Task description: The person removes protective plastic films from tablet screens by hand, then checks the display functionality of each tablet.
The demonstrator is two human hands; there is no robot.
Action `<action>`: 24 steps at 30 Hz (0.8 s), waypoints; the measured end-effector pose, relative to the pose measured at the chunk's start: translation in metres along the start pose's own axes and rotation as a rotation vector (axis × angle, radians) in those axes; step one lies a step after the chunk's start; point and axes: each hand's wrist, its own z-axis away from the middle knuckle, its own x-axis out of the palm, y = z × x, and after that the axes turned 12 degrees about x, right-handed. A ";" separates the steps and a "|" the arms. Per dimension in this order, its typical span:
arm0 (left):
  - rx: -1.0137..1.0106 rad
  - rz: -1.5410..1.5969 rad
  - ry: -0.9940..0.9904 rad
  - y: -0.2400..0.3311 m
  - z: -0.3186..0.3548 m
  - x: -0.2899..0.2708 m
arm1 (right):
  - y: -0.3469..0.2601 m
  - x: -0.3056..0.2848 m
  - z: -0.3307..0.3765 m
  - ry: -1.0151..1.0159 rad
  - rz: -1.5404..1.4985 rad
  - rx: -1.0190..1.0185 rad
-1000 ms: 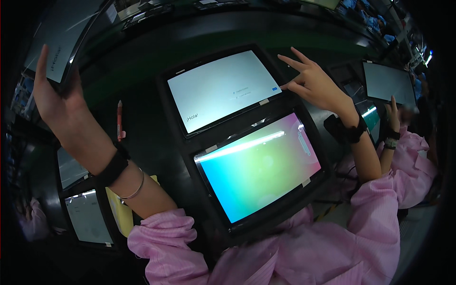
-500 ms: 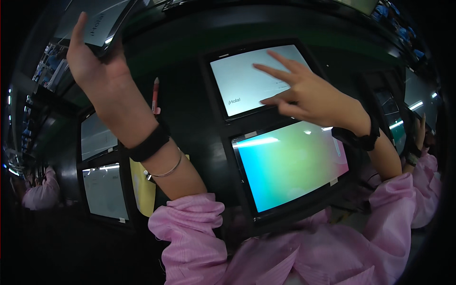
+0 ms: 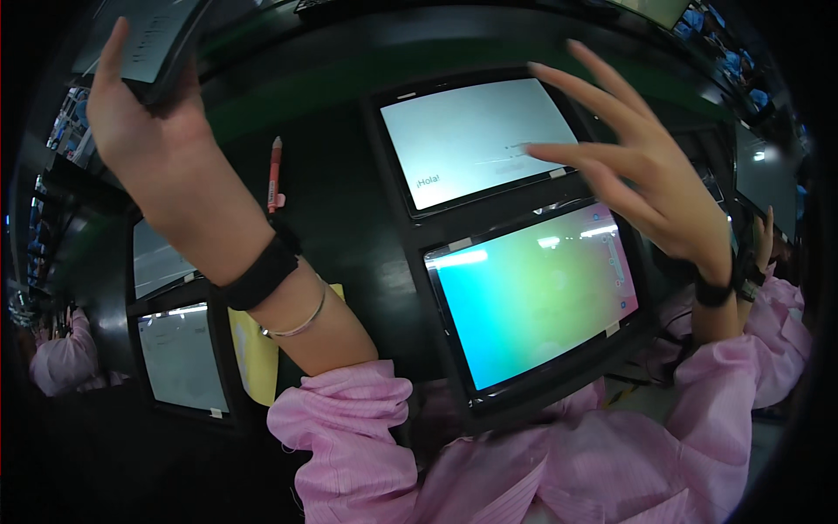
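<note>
One left hand [image 3: 150, 127], gripping a raised tablet [image 3: 161, 44]. One right hand [image 3: 672, 188], splayed over a pale-screened tablet [image 3: 471, 131]. One red pen [image 3: 274, 179], on tabletop [image 3: 340, 210].

The scene is dim, the dark table [image 3: 336, 218] sinking to near-black at lower left. The pale screen [image 3: 471, 144] and the colourful screen [image 3: 532, 301] glow brightest, the latter marked by glare (short white patches, mostly towards its upper edge). The right hand [image 3: 668, 188] blurs at its thumb; lettering on the tilted tablet [image 3: 159, 35] looks smeared. Fisheye distortion bends straight edges near the black rim.
</note>
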 end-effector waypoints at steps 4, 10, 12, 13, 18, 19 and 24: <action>0.000 -0.058 0.034 0.000 0.005 0.008 | -0.001 -0.020 0.079 -0.032 -0.108 0.013; 0.145 -0.036 -0.182 -0.018 -0.009 -0.021 | -0.042 0.063 0.147 -0.235 -0.126 -0.181; 0.168 -0.027 -0.267 -0.022 -0.007 -0.025 | -0.043 0.075 0.150 -0.211 -0.100 -0.236; 0.167 -0.032 -0.269 -0.023 -0.003 -0.030 | -0.043 0.078 0.149 -0.191 -0.108 -0.213; 0.421 -0.461 -0.391 -0.016 0.004 -0.022 | -0.035 0.077 0.120 -0.152 -0.016 -0.105; 0.302 -0.356 -0.285 -0.012 0.004 -0.014 | -0.029 0.076 0.112 -0.171 0.024 -0.082; 0.037 -0.141 0.000 -0.003 0.006 0.009 | 0.006 0.071 0.053 -0.189 0.107 0.033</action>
